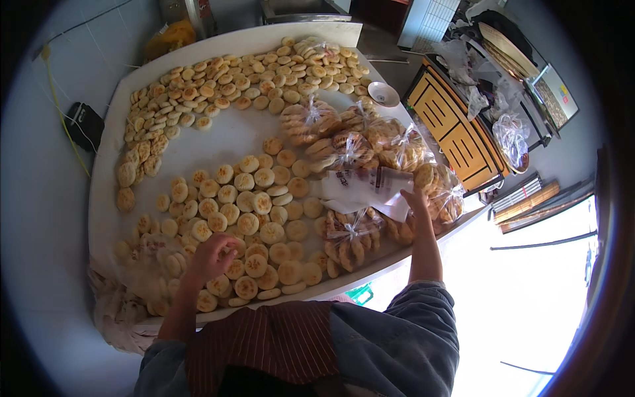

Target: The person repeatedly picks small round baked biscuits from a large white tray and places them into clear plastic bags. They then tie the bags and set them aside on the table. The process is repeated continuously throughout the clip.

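Observation:
My right hand (416,196) is at the right end of a white printed plastic bag (367,188), which lies over tied clear bags of flatbreads (352,235). The fingers touch the bag's edge, but their grip is partly hidden. My left hand (217,255) hovers at the near left with curled fingers, over loose round flatbreads (255,265) with browned tops; whether it holds anything cannot be told. More small round breads (228,89) are heaped along the far and left sides of the white table (223,134).
A white bowl (383,94) stands at the table's far right corner. A clear bag with breads (154,263) lies at the near left. Beyond the right edge is a yellow-fronted cabinet (451,124) with plastic bags on top. The table has a raised rim (238,42).

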